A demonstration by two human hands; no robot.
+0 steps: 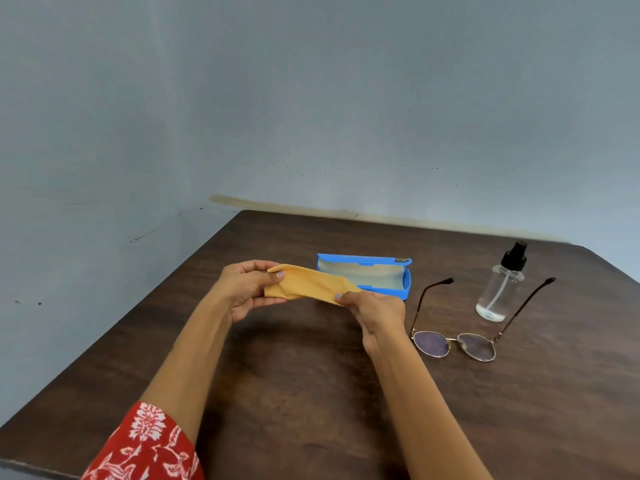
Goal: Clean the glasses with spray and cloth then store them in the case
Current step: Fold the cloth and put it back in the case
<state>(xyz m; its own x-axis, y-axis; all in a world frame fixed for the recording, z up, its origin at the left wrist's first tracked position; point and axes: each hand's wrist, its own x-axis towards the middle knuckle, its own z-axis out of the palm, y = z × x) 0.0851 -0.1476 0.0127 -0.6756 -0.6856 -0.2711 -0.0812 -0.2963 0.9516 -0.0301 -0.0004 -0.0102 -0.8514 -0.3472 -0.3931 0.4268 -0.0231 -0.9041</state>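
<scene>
glasses (454, 344) on desk (311, 393), right of centre, arms unfolded, lenses near | cloth (308, 284) stretched above desk – left hand (247, 289) pinching its left end, right hand (375, 311) its right | open case (367, 275) just behind | spray bottle (500, 285) far right | risk: right forearm close to glasses – sweeping right could knock them or the bottle

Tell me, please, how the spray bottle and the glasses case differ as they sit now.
The spray bottle stands upright and capped; the glasses case lies flat with its lid open. The bottle is clear with a black top; the case is blue with a pale lining. Both rest on the wooden table, untouched by either hand.
</scene>
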